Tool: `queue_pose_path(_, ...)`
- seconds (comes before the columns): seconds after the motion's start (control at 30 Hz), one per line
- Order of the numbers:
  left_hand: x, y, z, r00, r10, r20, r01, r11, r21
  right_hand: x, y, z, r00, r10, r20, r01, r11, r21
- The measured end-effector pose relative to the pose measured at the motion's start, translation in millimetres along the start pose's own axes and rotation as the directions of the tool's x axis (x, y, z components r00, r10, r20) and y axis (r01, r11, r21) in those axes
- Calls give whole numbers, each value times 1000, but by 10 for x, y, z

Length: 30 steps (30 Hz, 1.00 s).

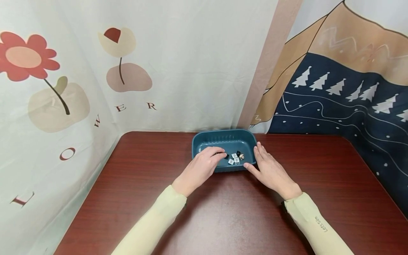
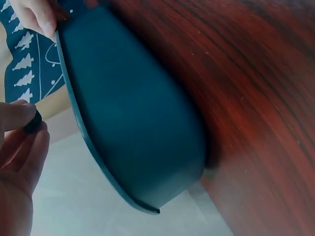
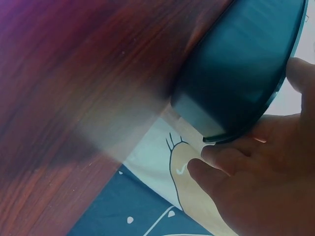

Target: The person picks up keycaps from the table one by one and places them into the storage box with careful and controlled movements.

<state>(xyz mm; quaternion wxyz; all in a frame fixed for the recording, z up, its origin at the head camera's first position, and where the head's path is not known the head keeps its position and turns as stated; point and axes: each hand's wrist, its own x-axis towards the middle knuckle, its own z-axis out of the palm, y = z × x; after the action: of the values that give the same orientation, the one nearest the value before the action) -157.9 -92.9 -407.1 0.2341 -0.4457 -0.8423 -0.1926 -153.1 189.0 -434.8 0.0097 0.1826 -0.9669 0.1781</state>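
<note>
A dark teal plastic bin (image 1: 223, 135) stands at the table's far edge. My left hand (image 1: 202, 166) reaches over its near left rim and pinches a small black piece (image 2: 33, 123) between thumb and fingers, above the bin in the left wrist view. On the bin's floor lie several small pieces: white-faced squares (image 1: 236, 160) with grey markings, a black piece (image 1: 238, 153) and a beige one (image 1: 241, 157). At the right end my right hand (image 1: 272, 171) rests against the rim, its fingers extended along the outside and the thumb on the near corner.
The bin sits on a dark red wood-grain table (image 1: 153, 159). Directly behind the table hangs a pale curtain (image 1: 191, 71) with flower prints; a navy-and-tan printed cloth (image 1: 331, 102) hangs at the right.
</note>
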Motion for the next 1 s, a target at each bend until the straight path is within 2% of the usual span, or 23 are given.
queue_pose_path(0.13, 44, -30, 55, 998, -64, 21, 64, 998, -21, -1, 2, 1, 1000, -3, -5, 3, 1000, -2)
queue_pose_path(0.23, 87, -44, 86, 989, -139, 55, 142, 989, -43, -1, 0, 2, 1000, -5, -7, 5, 1000, -3)
queue_pose_path(0.37, 145, -50, 114, 960, -254, 120, 263, 963, -62, 0, -3, 2, 1000, -6, -7, 6, 1000, -2)
queue_pose_path(0.47, 176, -57, 141, 938, -310, 154, 323, 944, -68, 0, -6, 1, 1000, -6, -7, 6, 1000, 0)
queue_pose_path(0.73, 215, -95, 234, 926, -324, 192, 338, 940, -46, -6, -5, -1, 1000, -4, -5, 4, 1000, 0)
queue_pose_path(1.0, 272, -134, 308, 874, -395, 285, 417, 909, -20, -4, -20, 1, 1000, -9, -11, 9, 1000, -5)
